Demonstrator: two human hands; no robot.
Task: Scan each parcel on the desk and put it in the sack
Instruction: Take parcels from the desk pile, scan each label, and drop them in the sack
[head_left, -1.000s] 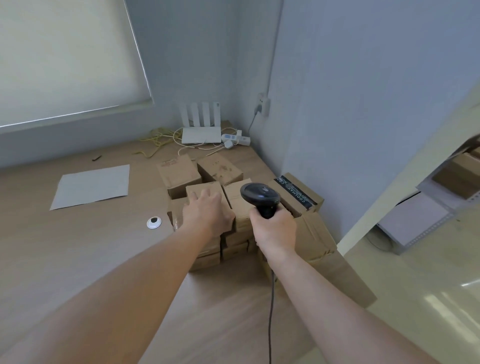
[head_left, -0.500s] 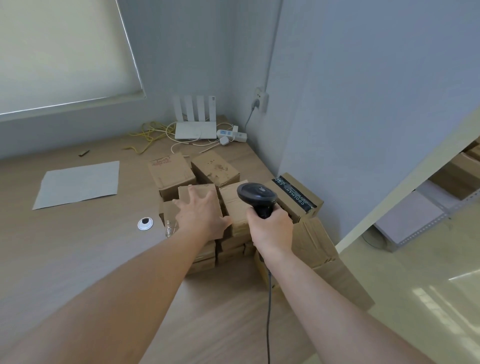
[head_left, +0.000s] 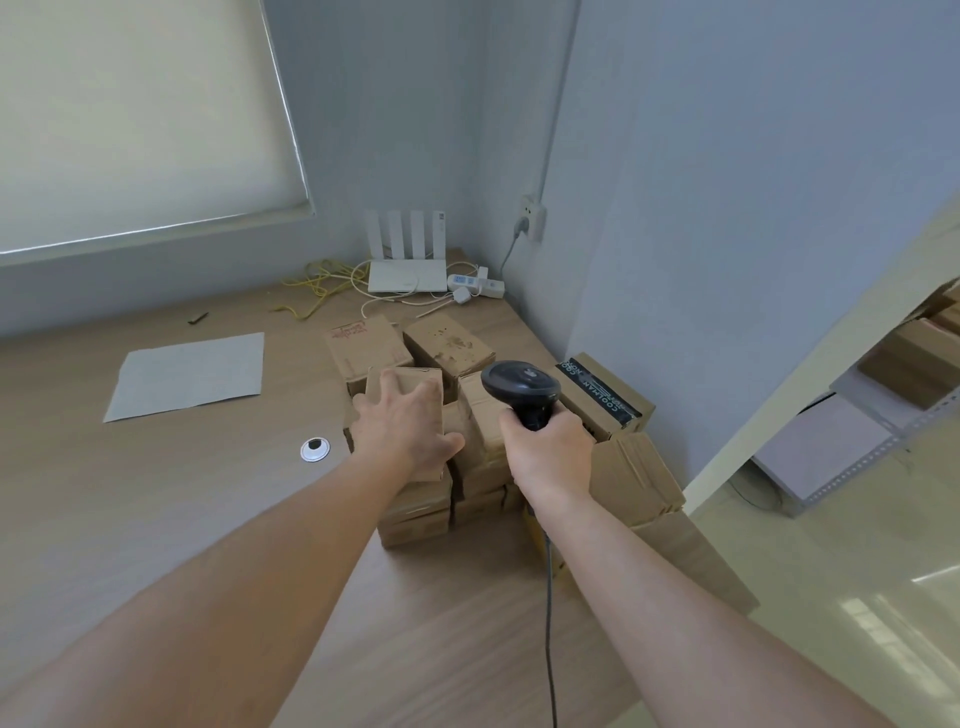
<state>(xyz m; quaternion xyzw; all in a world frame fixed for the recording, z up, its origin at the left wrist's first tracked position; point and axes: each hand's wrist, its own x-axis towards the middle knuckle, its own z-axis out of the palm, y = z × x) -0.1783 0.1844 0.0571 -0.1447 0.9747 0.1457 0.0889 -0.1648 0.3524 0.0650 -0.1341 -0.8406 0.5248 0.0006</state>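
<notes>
Several small brown cardboard parcels are stacked at the desk's (head_left: 156, 519) right end. My left hand (head_left: 400, 428) lies over the top parcel (head_left: 410, 378) of the near-left stack, fingers on its top and thumb curled round its right side. That parcel sits slightly tilted on the stack. My right hand (head_left: 550, 457) grips a black corded barcode scanner (head_left: 519, 387), held upright just right of that parcel, head over the neighbouring stack (head_left: 480, 467). No sack is in view.
Further parcels (head_left: 447, 345) stand behind, and a box with black tape (head_left: 602, 395) beside larger cartons (head_left: 634, 478) at the desk's right edge. A paper sheet (head_left: 187, 374), a cable grommet (head_left: 314, 449), a white router (head_left: 408, 275) and cables lie on the desk. The wall is close on the right.
My left hand has closed round the top parcel, which now sits tilted. The scanner hand has stayed about where it was. The camera view shifted slightly.
</notes>
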